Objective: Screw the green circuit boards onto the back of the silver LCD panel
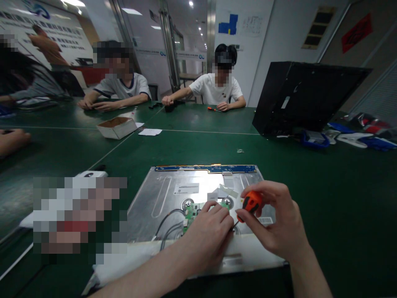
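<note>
A screwdriver with an orange and black handle (252, 203) is gripped between the thumb and fingers of my right hand (281, 219). Its thin shaft slants down and left toward my left hand (211, 231). That hand lies over a green circuit board (194, 210), its fingers curled together near the shaft; whatever they hold, along with the screwdriver tip, is hidden. Beneath both hands is a flat silver display panel (145, 203), with round metal mounts, grey cables (169, 229) and a blue circuit strip (192, 169) along its far edge.
A black monitor housing (297, 97) stands at the right, beside blue and white items (356, 138). An open white box (118, 127) and a paper (150, 132) lie farther back on the green table (198, 145). Several people sit around it; another screwdriver (212, 109) lies by one person.
</note>
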The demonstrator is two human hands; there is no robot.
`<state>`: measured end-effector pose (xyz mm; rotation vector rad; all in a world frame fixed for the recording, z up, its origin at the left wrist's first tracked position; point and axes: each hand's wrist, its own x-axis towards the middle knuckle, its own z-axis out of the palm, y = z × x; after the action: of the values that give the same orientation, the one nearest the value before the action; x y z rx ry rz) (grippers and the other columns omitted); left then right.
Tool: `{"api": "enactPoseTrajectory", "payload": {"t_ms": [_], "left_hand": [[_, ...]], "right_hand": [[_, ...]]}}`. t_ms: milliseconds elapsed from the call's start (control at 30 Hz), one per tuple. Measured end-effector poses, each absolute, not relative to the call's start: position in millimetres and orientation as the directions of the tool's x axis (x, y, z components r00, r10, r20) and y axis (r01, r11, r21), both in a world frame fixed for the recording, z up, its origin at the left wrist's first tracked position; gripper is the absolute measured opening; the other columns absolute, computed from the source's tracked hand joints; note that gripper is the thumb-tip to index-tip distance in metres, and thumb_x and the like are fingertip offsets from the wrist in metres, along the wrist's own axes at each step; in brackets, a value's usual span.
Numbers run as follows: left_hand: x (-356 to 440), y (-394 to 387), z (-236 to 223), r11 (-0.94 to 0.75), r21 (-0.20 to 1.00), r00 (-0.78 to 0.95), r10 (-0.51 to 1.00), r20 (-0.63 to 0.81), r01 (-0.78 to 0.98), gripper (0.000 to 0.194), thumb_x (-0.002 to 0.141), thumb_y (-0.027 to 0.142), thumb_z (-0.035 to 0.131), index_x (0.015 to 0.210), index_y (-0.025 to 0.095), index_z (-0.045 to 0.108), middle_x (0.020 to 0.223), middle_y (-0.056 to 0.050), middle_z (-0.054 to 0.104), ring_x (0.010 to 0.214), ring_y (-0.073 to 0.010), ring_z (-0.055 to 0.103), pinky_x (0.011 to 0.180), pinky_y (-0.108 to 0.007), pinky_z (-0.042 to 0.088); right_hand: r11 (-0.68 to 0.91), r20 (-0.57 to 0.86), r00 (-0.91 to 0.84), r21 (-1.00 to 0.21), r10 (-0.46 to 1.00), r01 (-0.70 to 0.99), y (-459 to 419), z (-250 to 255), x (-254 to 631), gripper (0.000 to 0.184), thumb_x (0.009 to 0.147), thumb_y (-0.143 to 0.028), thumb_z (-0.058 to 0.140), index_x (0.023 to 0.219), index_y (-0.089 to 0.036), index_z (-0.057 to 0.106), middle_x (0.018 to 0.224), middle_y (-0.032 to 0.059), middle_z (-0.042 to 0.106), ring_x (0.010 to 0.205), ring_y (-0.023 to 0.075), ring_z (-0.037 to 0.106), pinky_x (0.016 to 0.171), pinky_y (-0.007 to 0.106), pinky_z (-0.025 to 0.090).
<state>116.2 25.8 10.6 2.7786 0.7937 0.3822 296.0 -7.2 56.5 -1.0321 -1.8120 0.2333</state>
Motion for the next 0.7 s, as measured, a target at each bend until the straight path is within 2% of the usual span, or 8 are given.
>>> {"api": "enactPoseTrajectory", "payload": {"t_ms": [167, 400, 500, 600, 700], "left_hand": [[114.6, 26.1, 12.1, -0.834, 0.283, 0.828, 0.531, 0.181, 0.473, 0.015, 0.086, 0.017, 0.049, 0.1, 0.018, 0.057, 0.097, -0.008, 0.063, 0.092, -0.0251, 0.058, 0.097, -0.047, 0.037], [113.8, 25.7, 13.5, -0.835, 0.288, 0.829, 0.529, 0.184, 0.469, 0.018, 0.086, 0.018, 0.052, 0.104, 0.019, 0.055, 0.104, -0.009, 0.063, 0.102, -0.0268, 0.058, 0.1, -0.047, 0.035], [113.5, 26.1, 13.5, -0.835, 0.292, 0.832, 0.526, 0.176, 0.466, 0.019, 0.085, 0.018, 0.052, 0.103, 0.018, 0.055, 0.104, -0.009, 0.063, 0.101, -0.0267, 0.058, 0.1, -0.047, 0.035], [113.5, 26.1, 13.0, -0.829, 0.306, 0.828, 0.533, 0.175, 0.468, 0.017, 0.084, 0.017, 0.051, 0.1, 0.018, 0.056, 0.101, -0.009, 0.064, 0.097, -0.0259, 0.059, 0.098, -0.047, 0.036], [113.9, 25.7, 12.8, -0.827, 0.307, 0.824, 0.537, 0.179, 0.471, 0.015, 0.085, 0.017, 0.05, 0.099, 0.018, 0.056, 0.1, -0.009, 0.064, 0.095, -0.0254, 0.059, 0.097, -0.046, 0.037]], "right_hand": [[0.636, 0.654, -0.18, -0.574, 0.735, 0.516, -8.5, 59.2, 296.1, 0.042, 0.082, -0.013, 0.064, 0.118, -0.025, 0.046, 0.105, 0.0041, 0.064, 0.069, 0.0134, 0.062, 0.055, 0.026, 0.053], [0.684, 0.649, -0.272, -0.547, 0.711, 0.482, -5.4, 64.1, 298.6, 0.042, 0.087, -0.009, 0.055, 0.126, -0.025, 0.052, 0.119, 0.0078, 0.058, 0.087, 0.0162, 0.062, 0.057, 0.025, 0.053], [0.691, 0.654, -0.283, -0.528, 0.702, 0.494, -6.3, 63.8, 298.7, 0.042, 0.088, -0.01, 0.053, 0.128, -0.025, 0.051, 0.116, 0.0071, 0.062, 0.08, 0.0148, 0.062, 0.056, 0.025, 0.053], [0.669, 0.663, -0.245, -0.516, 0.707, 0.535, -6.8, 61.5, 297.9, 0.041, 0.085, -0.016, 0.062, 0.123, -0.025, 0.049, 0.105, 0.0044, 0.066, 0.066, 0.0124, 0.06, 0.052, 0.025, 0.052], [0.628, 0.662, -0.181, -0.535, 0.727, 0.565, -6.8, 58.5, 296.4, 0.04, 0.081, -0.019, 0.068, 0.115, -0.025, 0.048, 0.098, 0.0026, 0.066, 0.068, 0.0131, 0.062, 0.052, 0.025, 0.053]]}}
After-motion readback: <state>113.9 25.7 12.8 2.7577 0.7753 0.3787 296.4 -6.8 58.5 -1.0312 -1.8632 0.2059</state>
